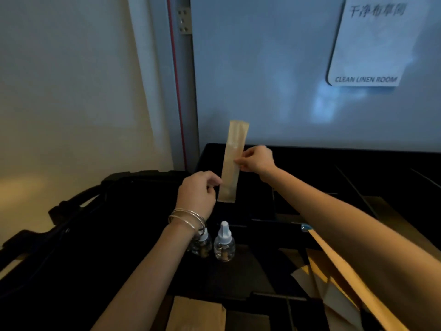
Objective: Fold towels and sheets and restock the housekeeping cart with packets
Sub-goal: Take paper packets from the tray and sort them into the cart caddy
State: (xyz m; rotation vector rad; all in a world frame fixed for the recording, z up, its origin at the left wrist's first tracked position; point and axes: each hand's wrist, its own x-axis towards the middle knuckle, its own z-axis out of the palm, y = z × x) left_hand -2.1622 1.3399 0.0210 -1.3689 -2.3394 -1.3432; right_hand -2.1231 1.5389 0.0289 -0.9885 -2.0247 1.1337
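Both hands hold a long tan packet [233, 161] upright above the dark cart [310, 177], left hand [198, 191] pinching its lower edge, right hand [256, 160] in a pinching grip at mid-length

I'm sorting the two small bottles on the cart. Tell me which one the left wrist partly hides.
The left-hand bottle: the bangles on the left wrist cover its cap. The right-hand bottle beside it shows whole, white cap included.
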